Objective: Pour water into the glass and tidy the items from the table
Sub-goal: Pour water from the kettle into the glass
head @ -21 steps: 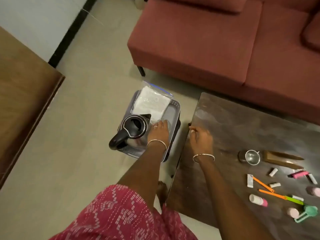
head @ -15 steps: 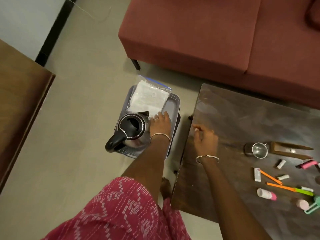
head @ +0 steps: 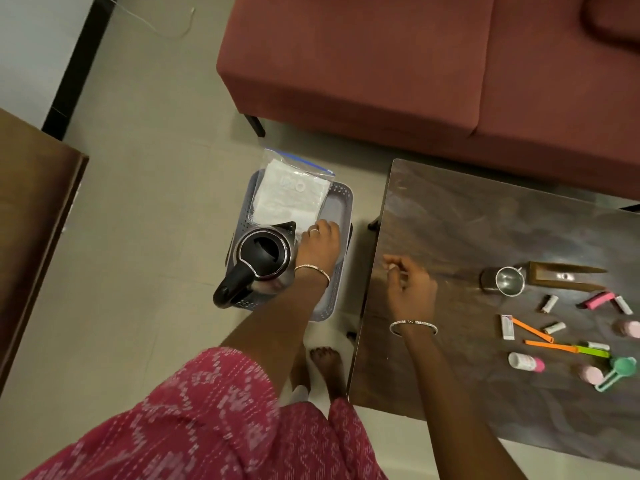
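sitting in grey basket [head: 335, 211], steel kettle [head: 258, 265], black lid [head: 265, 250], left hand [head: 320, 247] flat beside it, right hand [head: 410, 289] loosely curled, empty

Basket [head: 334, 211] right half free; kettle [head: 263, 252] and bag [head: 291, 195] fill its left. Surface [head: 450, 220] left stretch open; cup [head: 507, 280], wooden block [head: 561, 277], small items [head: 530, 329] crowd right end.

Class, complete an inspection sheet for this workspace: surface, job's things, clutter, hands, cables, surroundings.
Surface: dark wooden table.
Job's things: kettle in grey basket on the floor; steel cup on the table.
Clutter: pink bottles, orange sticks, green scoop, small tubes on the table.
Hands: left hand in the basket beside the kettle; right hand loosely curled over the table's edge.
Cables: thin white cable on the floor.
Surroundings: red sofa, second wooden table.
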The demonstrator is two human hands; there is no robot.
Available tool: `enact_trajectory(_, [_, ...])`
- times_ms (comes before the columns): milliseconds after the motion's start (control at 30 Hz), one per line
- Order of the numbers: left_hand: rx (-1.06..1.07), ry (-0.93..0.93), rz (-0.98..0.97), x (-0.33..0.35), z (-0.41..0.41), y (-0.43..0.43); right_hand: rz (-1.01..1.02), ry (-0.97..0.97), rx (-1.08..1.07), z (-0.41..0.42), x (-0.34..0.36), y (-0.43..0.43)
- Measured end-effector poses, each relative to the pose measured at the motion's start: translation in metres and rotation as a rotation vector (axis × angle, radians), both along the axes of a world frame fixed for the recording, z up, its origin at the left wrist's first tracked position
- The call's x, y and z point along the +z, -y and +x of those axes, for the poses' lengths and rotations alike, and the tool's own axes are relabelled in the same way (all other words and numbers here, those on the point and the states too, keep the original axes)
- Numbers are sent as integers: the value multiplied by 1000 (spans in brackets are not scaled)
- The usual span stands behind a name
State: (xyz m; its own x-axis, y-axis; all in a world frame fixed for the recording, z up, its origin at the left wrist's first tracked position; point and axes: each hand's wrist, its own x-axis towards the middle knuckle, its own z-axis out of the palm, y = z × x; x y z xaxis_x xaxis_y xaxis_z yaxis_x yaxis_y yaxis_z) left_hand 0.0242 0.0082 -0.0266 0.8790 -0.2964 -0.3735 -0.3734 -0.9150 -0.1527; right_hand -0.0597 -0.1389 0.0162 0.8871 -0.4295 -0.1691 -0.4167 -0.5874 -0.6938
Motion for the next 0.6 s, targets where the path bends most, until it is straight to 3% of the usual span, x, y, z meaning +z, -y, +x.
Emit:
enact_trajectory(67, [3, 62, -44, 15, -7, -9, 21, 25, -7, -1, 10, -6])
enact_trajectory(200, [-2, 27, -321, 47, -34, -30, 81, 68, -35, 0, 24, -21])
enact_trajectory(400, [357, 35, -897, 115, -101, -86, 194, 108, -90, -1, 40, -52])
enact_trajectory(533, [564, 135, -998, 144, -130, -131, 244, 80, -54, -3, 47, -80])
enact_trajectory(600, [600, 195, -987, 149, -135, -155, 396, -8, -104, -3, 46, -101])
